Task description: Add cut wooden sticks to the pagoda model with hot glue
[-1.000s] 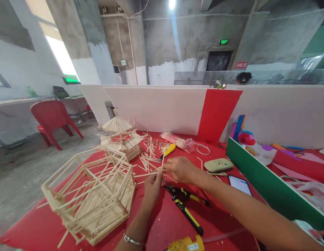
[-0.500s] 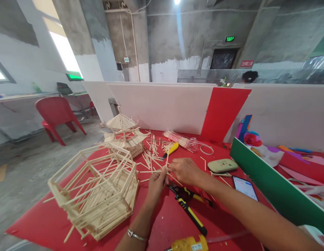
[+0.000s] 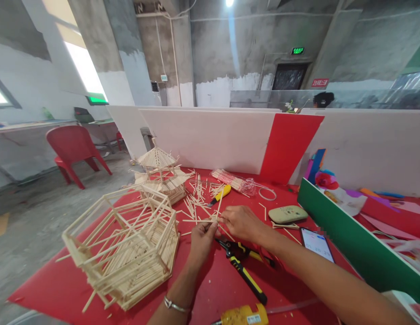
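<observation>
Over the middle of the table, my left hand (image 3: 202, 237) pinches a small frame of joined thin wooden sticks (image 3: 220, 204). One stick points up and others spread out to the sides. My right hand (image 3: 240, 222) is closed on the same joint from the right, its fingertips partly hidden. Just below the hands lie black-and-yellow cutting pliers (image 3: 245, 276). To the left stands a large open polygonal stick frame (image 3: 122, 243) with a slatted floor. Behind it is a stick pavilion model (image 3: 159, 167) with tiered roofs.
Loose cut sticks (image 3: 196, 194) lie beyond my hands, near a yellow utility knife (image 3: 222, 194) and a bagged stick bundle (image 3: 233, 180). A yellow glue gun (image 3: 245, 314) lies at the front edge. Rightward are an oval case (image 3: 287, 214), a phone (image 3: 316, 243) and a green board (image 3: 359, 239).
The upright stick in my hands tilts slightly more to the right. Both hands have barely shifted and keep hold of the stick frame.
</observation>
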Available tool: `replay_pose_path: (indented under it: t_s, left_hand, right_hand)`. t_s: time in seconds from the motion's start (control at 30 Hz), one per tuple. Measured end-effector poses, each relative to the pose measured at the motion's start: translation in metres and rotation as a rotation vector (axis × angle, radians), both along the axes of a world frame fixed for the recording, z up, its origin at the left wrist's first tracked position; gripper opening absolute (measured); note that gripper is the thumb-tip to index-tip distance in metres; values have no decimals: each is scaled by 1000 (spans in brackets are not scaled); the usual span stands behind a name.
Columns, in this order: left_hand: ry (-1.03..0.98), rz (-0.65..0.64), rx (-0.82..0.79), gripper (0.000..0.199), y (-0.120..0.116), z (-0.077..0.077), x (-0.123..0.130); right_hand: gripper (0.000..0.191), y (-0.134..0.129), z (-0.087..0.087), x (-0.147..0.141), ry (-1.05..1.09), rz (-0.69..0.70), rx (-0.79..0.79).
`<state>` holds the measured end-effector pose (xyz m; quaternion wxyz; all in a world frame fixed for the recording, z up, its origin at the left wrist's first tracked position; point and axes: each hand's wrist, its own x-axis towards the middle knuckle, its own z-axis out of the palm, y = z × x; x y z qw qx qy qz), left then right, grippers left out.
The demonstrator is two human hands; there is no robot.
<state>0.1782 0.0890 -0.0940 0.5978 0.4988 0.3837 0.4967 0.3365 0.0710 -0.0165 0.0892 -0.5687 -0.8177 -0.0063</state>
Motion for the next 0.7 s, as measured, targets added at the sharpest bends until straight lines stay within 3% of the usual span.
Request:
replay_pose_path:
  t_s: [0.33, 0.7]
  left_hand:
    - [44, 64, 16, 48, -1, -3, 3]
    - [47, 205, 78, 34, -9, -4, 9]
  right_hand:
    - [28, -16, 6, -22, -75, -156, -22]
    - [27, -26, 1, -44, -29, -286, -88]
